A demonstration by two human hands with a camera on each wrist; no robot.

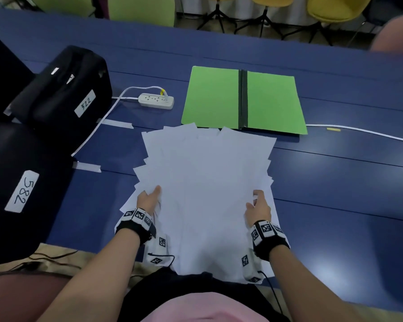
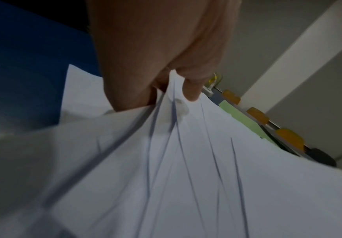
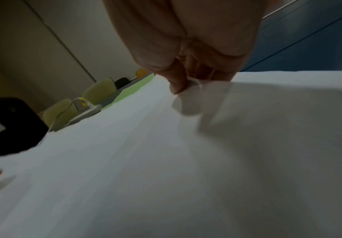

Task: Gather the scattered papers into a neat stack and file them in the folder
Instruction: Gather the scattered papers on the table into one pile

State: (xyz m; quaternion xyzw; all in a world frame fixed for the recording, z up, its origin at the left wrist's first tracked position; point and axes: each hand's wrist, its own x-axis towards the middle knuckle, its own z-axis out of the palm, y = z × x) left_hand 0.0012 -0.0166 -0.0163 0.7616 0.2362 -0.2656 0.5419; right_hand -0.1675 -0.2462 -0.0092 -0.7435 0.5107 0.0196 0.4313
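- Papers (image 1: 203,182): fanned pile just near side of open green folder (image 1: 242,98), far corners overlapping its edge
- Left hand (image 1: 149,198), right hand (image 1: 258,209) each pinch a side edge
- Advice: loosen pinch, tap edges square on surface (image 1: 335,182) before filing

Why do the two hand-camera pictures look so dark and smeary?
Left wrist view: dim and motion-blurred, the loose white paper sheets streaked beneath the left hand. Right wrist view: dimmer, the right hand casting a soft shadow on the sheets. Head view: brighter and sharper, with the blue table edges bowed by the wide lens.
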